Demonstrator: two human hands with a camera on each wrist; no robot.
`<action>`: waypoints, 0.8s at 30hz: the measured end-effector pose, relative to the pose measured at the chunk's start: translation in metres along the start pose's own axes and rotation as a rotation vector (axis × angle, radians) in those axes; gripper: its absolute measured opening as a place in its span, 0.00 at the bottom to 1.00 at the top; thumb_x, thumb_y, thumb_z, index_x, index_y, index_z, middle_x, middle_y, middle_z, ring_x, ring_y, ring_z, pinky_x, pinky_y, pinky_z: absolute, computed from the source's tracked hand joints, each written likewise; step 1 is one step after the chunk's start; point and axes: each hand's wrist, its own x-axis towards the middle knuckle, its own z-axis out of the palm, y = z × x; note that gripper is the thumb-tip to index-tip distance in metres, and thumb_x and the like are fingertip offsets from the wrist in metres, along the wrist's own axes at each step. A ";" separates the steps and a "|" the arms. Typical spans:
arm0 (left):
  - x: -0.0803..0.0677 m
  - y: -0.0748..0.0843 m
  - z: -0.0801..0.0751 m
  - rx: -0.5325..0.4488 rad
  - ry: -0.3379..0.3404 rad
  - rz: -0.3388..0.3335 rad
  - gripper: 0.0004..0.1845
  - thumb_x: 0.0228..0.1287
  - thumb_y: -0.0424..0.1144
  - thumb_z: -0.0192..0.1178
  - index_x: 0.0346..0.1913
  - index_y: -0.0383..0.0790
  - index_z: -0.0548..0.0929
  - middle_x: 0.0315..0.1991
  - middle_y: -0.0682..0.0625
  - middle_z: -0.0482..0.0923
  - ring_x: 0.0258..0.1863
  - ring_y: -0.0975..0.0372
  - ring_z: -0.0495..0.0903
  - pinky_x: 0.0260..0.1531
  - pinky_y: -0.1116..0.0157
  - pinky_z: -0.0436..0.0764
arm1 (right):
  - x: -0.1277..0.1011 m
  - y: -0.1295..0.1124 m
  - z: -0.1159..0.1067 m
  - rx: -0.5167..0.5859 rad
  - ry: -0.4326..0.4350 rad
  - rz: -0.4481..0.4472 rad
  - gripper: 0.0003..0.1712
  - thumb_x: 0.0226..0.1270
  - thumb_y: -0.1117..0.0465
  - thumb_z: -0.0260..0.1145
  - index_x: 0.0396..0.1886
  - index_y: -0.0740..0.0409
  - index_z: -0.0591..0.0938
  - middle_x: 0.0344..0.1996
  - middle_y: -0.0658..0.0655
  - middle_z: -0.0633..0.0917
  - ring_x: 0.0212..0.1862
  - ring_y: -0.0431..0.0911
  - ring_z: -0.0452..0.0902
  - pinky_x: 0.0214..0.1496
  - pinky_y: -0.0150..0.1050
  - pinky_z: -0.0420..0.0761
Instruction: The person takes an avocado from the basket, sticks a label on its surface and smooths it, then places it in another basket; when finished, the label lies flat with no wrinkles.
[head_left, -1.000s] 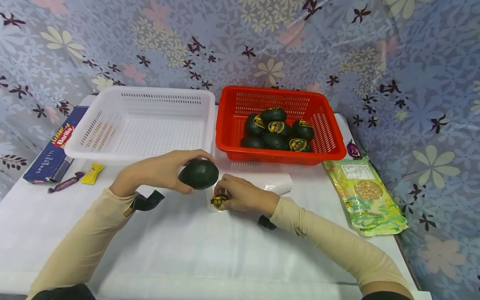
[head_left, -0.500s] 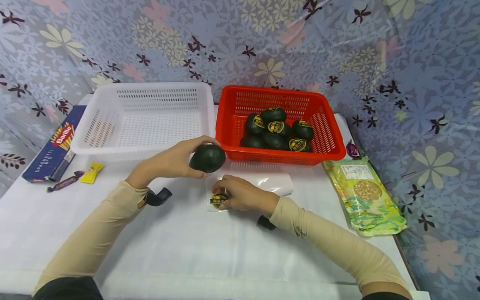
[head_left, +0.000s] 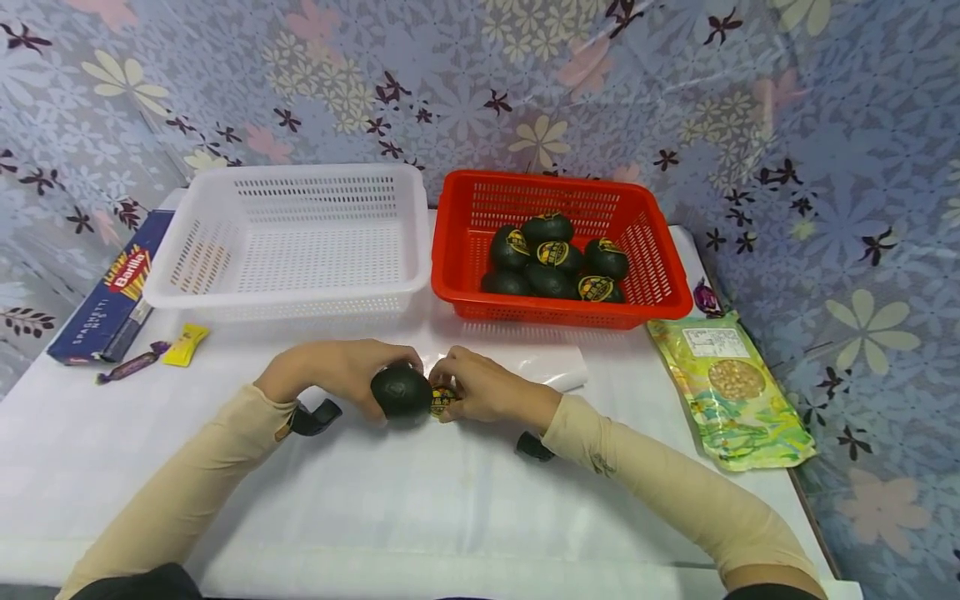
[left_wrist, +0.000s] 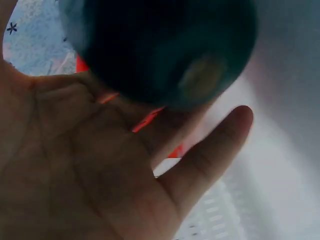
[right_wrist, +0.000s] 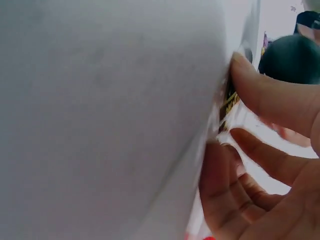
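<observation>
My left hand point(head_left: 337, 367) grips a dark green avocado point(head_left: 401, 392) from its left and far side, low over the white table. In the left wrist view the avocado point(left_wrist: 160, 55) lies against the fingers, its pale stem end showing. Right beside it, my right hand point(head_left: 483, 387) has thumb and fingertips on a round black-and-yellow sticker point(head_left: 441, 402). In the right wrist view the sticker point(right_wrist: 229, 107) is edge-on between thumb and fingers, close to its white backing sheet point(right_wrist: 115, 120). The rolled end of the sticker roll point(head_left: 558, 367) lies behind my right hand.
A white basket point(head_left: 285, 302) stands at back left, a red basket point(head_left: 555, 312) with several stickered avocados point(head_left: 553, 254) at back right. A spaghetti box point(head_left: 108, 292) and wrapped candies point(head_left: 183, 345) lie left, a green food bag point(head_left: 731, 392) right.
My left hand pushed the white basket slightly back, then brought the avocado down and toward me, beside the sticker. My right hand stays nearly in place at the sticker.
</observation>
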 end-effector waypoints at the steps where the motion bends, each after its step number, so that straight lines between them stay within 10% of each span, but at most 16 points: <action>1: -0.001 -0.001 0.001 -0.010 -0.015 -0.006 0.34 0.43 0.33 0.77 0.56 0.48 0.76 0.51 0.55 0.81 0.52 0.62 0.77 0.60 0.60 0.73 | -0.001 0.000 -0.001 0.001 0.010 0.005 0.25 0.52 0.58 0.80 0.51 0.53 0.84 0.37 0.53 0.78 0.36 0.41 0.71 0.40 0.32 0.71; 24: -0.004 -0.002 0.006 -0.041 -0.087 -0.015 0.38 0.38 0.31 0.79 0.58 0.47 0.75 0.56 0.54 0.80 0.55 0.63 0.76 0.62 0.62 0.71 | 0.003 -0.017 -0.005 -0.044 -0.004 0.127 0.18 0.48 0.61 0.82 0.37 0.58 0.83 0.30 0.53 0.79 0.35 0.44 0.70 0.38 0.36 0.70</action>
